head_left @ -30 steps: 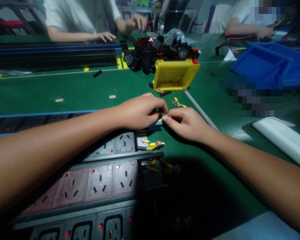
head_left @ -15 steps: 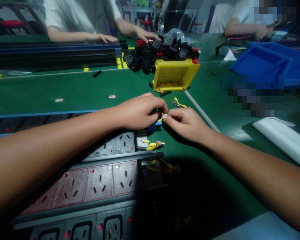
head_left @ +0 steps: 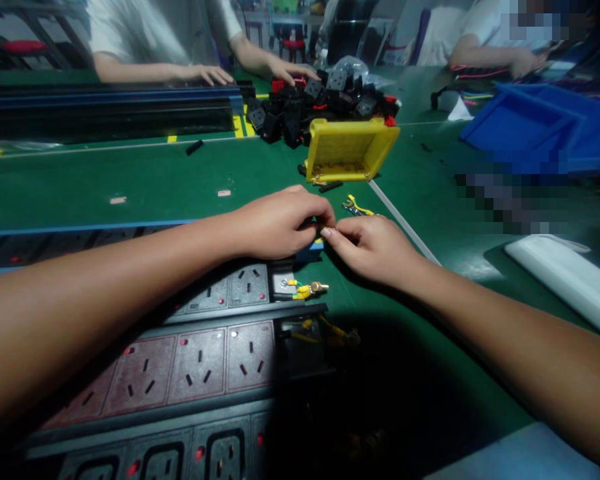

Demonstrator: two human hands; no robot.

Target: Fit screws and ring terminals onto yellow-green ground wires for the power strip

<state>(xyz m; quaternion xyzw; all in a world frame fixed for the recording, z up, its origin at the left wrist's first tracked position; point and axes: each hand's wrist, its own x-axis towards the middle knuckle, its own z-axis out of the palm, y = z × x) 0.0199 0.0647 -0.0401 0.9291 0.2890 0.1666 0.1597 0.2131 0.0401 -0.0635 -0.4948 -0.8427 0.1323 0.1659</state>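
Note:
My left hand (head_left: 293,223) is closed in a pinch over the right end of a power strip edged in blue film (head_left: 310,252). A bit of yellow wire terminal (head_left: 321,240) shows at its fingertips. Against it, my right hand (head_left: 373,245) pinches with thumb and forefinger; the small piece between them is mostly hidden. Just below, a second power strip (head_left: 249,285) has yellow terminals gathered on a brass bolt (head_left: 316,287) at its end. Nearer to me lies a strip with dark red sockets (head_left: 200,363), its wired end in shadow.
A yellow bin (head_left: 353,150) with small brass parts lies tipped on its side beyond my hands. Beside my right hand is a wrench (head_left: 355,207). Loose black socket modules (head_left: 310,100) are heaped behind, near a co-worker's hand (head_left: 285,69). Blue bins (head_left: 540,127) stand right.
My right thumb and fingertips have shifted slightly, and the shiny ring-like piece seen between them before is now mostly covered. My left hand stays in place.

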